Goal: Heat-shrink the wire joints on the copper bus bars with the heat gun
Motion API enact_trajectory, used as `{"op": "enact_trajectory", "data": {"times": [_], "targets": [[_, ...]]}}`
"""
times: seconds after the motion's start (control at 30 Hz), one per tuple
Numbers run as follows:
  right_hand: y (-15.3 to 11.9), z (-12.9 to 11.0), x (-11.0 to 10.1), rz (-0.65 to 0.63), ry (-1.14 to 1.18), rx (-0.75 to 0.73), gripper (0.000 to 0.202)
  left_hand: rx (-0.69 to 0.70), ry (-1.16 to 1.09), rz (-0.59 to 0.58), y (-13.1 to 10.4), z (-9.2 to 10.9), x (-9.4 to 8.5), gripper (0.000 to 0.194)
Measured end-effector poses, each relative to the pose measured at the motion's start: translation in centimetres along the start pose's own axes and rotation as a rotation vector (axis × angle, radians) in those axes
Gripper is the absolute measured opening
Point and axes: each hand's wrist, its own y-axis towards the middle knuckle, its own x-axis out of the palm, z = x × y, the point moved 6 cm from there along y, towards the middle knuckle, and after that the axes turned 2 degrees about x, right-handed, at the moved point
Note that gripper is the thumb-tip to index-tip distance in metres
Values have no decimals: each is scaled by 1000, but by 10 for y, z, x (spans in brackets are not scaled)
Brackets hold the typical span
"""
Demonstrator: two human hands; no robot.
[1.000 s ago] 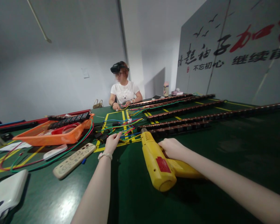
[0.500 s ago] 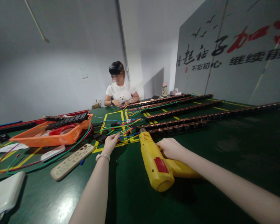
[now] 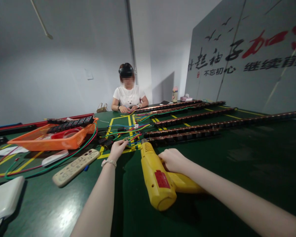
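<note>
My right hand (image 3: 174,160) is closed around the handle of a yellow heat gun (image 3: 154,179) with a red label. The gun's nozzle points away from me, at the coloured wires (image 3: 135,142) by the near end of a long black strip (image 3: 185,135) with copper edges. My left hand (image 3: 118,148) pinches wires at the left side of this bundle; its fingertips are close together, and the exact wires are hard to make out. Black connectors (image 3: 106,143) lie just left of my left fingers.
An orange basket (image 3: 76,143) with parts stands at the left. Near it lie a beige power strip (image 3: 75,168) and a white device (image 3: 8,197). More copper-edged strips (image 3: 194,113) run to the back right. Across the table sits a person (image 3: 129,95) in a white shirt, hands on wires.
The heat gun has shifted slightly left in my right hand, its nozzle nearer to the wires and my left fingers. The person opposite has turned their head forward.
</note>
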Motion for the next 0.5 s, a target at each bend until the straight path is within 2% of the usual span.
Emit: {"op": "enact_trajectory", "data": {"times": [0.27, 0.5], "targets": [[21, -19, 1, 19, -9, -57, 21, -17, 5, 3, 0, 0, 0, 42], [41, -44, -4, 54, -13, -131, 22, -49, -80, 3, 0, 2, -1, 35]]}}
